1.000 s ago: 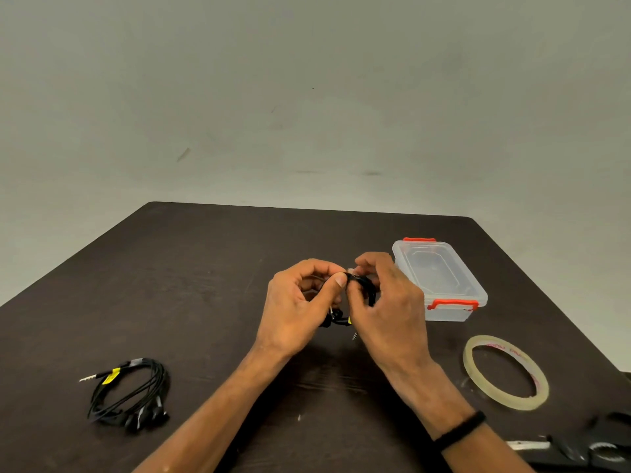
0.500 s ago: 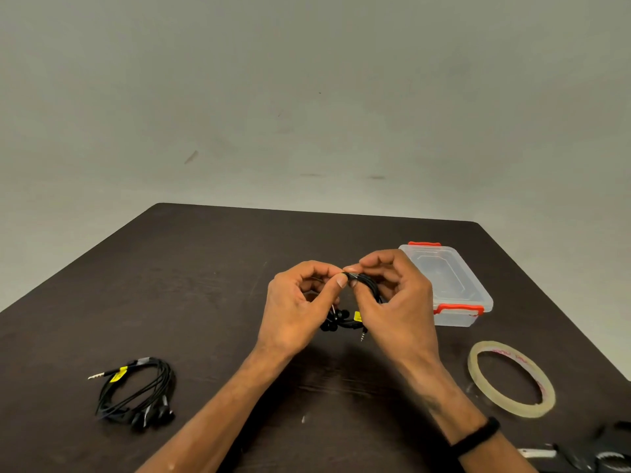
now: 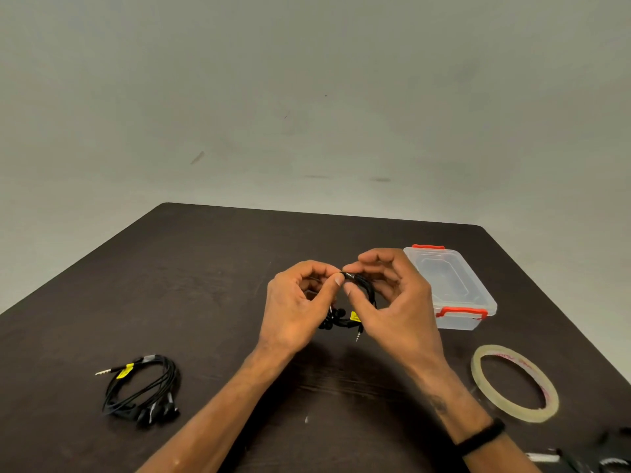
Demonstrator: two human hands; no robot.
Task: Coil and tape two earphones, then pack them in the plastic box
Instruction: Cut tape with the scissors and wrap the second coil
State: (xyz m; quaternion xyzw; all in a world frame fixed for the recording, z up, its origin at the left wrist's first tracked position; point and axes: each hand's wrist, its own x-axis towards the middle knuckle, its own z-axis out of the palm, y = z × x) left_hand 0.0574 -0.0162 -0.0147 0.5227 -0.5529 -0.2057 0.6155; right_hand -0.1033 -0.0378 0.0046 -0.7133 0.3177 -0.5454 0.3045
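Earphones: one coil [image 3: 141, 387] lies bundled at lower left of the worktop [image 3: 211, 268]. Your left hand [image 3: 293, 308] and right hand [image 3: 396, 302] pinch the second coil [image 3: 363, 291] at centre frame, likely being taped. Plastic box [image 3: 450, 288] sits lidded; packing remains.

A dark brown table [image 3: 211, 268] stands against a plain wall. On it, near the left, lies a coiled black earphone [image 3: 141, 390]. At the right sits a lidded clear box [image 3: 450, 288] with red clips, and nearer the front edge a tape roll [image 3: 514, 387] lies flat. Something dark [image 3: 594, 455] shows at the bottom right corner, cut off.
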